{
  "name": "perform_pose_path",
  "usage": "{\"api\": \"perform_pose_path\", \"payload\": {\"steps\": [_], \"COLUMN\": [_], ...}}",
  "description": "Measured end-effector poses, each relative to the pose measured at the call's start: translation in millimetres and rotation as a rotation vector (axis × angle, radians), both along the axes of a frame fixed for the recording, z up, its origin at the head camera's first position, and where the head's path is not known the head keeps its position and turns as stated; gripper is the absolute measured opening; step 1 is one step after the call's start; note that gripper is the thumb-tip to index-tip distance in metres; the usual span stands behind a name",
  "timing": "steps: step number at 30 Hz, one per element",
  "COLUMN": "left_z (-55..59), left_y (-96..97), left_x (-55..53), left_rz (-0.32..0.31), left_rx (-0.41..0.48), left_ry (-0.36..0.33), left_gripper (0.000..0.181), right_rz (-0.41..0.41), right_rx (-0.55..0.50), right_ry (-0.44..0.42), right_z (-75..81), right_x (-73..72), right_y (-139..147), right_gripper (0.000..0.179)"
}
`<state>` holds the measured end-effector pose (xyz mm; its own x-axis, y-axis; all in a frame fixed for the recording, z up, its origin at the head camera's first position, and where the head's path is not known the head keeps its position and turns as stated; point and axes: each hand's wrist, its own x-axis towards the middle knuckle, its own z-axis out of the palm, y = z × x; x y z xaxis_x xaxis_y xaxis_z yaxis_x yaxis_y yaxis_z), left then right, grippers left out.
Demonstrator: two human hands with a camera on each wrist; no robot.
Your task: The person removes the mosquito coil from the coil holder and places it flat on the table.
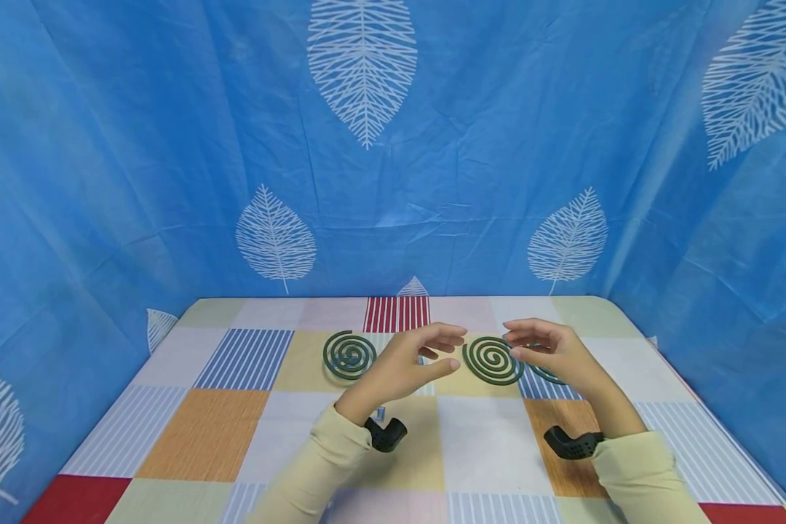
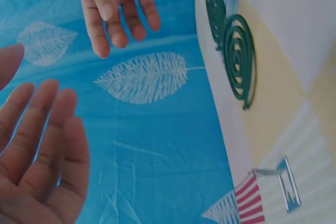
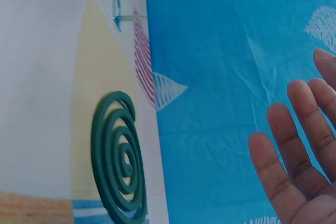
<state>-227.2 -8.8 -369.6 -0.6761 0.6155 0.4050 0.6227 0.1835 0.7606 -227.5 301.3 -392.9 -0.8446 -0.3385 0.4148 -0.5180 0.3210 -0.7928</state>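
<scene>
Both hands hover over the table, palms facing each other and fingers relaxed, holding nothing. My left hand (image 1: 406, 360) is between a green mosquito coil (image 1: 349, 355) on its left and a second mosquito coil (image 1: 493, 360) to the right. Beside that second coil is my right hand (image 1: 553, 353), which partly covers a third mosquito coil (image 1: 546, 374). A small bent metal stand (image 2: 292, 187) lies on the cloth, seen in the left wrist view; my left hand hides much of it in the head view. All three coils are flat green spirals.
A patchwork-patterned tablecloth (image 1: 485, 444) covers the table. Blue curtains (image 1: 458, 145) with white leaf prints close in the back and both sides. Each wrist wears a black camera mount (image 1: 386, 434), below pale sleeves (image 1: 321, 466).
</scene>
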Motion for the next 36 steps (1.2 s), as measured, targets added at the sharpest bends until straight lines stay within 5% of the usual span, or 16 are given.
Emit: {"api": "perform_pose_path", "payload": {"steps": [19,36], "left_z": [-15.6,-30.1], "left_y": [-44.2,-84.7], "left_x": [-3.9,-11.4], "left_rz": [0.085,0.227], "left_rx": [0.031,0.034], "left_ry": [-0.029,-0.05], "left_gripper": [0.046,0.047], "right_rz": [0.026,0.073], "right_rx": [-0.011,-0.016], "right_ry": [-0.026,-0.077], "right_z": [-19.0,-30.2], "right_x": [-6.1,-16.7], "right_y": [-29,-57], "right_gripper": [0.045,0.039]}}
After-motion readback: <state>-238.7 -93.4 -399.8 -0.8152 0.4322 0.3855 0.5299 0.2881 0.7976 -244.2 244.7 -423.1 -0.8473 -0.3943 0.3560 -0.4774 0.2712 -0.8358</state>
